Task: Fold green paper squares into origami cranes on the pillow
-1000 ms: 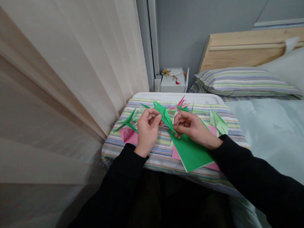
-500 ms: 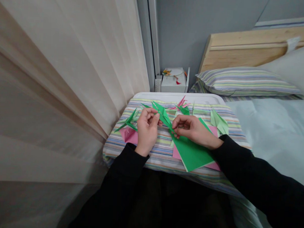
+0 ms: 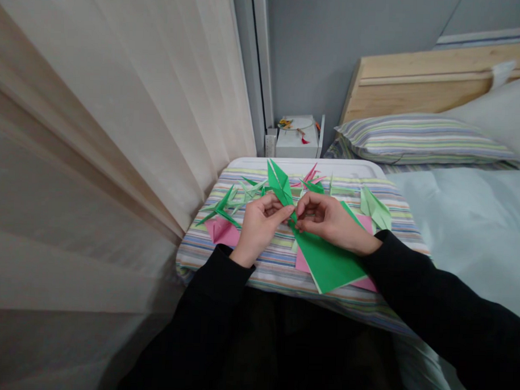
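The left hand (image 3: 258,224) and right hand (image 3: 333,221) hold a folded green paper (image 3: 279,181) over the desk (image 3: 350,168), fingers pinched on its narrow lower end. Shaping that point seems in hand, which calls for a light, exact crease.

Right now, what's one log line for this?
left hand: holding folded green paper | right hand: pinching its lower end | green sheet: partly under right hand, over pink paper

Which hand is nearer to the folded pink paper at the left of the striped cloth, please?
Left. The left hand is just right of the folded pink paper; the right hand is farther right.
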{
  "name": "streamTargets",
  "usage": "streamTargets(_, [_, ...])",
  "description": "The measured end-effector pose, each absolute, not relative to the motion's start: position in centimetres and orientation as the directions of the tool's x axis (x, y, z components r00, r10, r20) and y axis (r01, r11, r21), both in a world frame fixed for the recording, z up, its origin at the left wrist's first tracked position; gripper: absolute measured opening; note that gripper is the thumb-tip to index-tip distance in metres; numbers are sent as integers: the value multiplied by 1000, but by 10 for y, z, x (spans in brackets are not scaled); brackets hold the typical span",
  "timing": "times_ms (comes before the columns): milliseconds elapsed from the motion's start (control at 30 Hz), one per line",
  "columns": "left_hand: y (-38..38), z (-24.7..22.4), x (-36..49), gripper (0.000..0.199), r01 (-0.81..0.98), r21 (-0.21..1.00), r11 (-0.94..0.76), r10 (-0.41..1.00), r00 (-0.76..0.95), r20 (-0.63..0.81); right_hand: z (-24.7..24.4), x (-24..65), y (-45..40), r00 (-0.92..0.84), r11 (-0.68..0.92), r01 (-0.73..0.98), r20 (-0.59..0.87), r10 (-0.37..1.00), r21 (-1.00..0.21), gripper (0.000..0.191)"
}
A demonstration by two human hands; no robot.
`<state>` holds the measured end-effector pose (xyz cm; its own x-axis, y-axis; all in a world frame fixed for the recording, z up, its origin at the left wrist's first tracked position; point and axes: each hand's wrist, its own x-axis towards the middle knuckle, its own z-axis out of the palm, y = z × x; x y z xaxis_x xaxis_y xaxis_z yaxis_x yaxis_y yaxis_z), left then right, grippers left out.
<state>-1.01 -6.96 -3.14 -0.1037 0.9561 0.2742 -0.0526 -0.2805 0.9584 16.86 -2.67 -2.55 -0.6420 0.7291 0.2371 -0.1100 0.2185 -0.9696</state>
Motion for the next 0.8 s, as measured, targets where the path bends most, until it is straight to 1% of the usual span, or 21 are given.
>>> streamTargets(67, [-71,-30,-10,27,-53,963,-264,960,-108,257,-24,168,-26,-640,185,-121,219,736,-975,24])
streamTargets(133, [-73,-28,-9,27,-21,967,-254,965,-73,252,-22,168,-25,-595,151,-142,206,777,-978,24])
streamTargets(200, [-74,-25,-8,26,35,968,-250,968,17,250,-21,169,-24,-541,117,-171,192,818,-978,27])
streamTargets(267, [-76,-24,-6,25,84,964,-253,964,110,244,-22,169,-21,-529,92,-186,178,830,-978,28])
streamTargets(333, [-78,-22,-5,23,99,961,-257,958,157,239,-24,171,-19,-534,80,-188,170,828,-979,24])
streamTargets(400, [-78,-22,-4,22,59,969,-239,961,155,228,-26,172,-18,-510,92,-191,179,841,-977,18])
streamTargets(467, [-78,-23,-4,23,-12,975,-220,971,91,221,-25,173,-19,-471,126,-167,191,861,-978,17])
streamTargets(533, [-76,-25,-6,24,-77,972,-223,975,-16,222,-22,173,-20,-436,169,-120,205,876,-978,23])
streamTargets(600, [-73,-28,-9,26,-127,961,-245,965,-127,230,-21,173,-21,-426,187,-98,211,880,-977,24])
streamTargets(667, [-71,-30,-12,25,-174,948,-266,950,-211,228,-21,173,-19,-419,171,-138,215,882,-975,20])
streamTargets(733, [-69,-30,-14,23,-198,939,-282,936,-272,224,-23,173,-17,-395,146,-195,214,893,-970,22])
streamTargets(800, [-69,-30,-15,21,-196,936,-294,927,-297,229,-25,173,-15,-360,159,-195,221,906,-968,24])
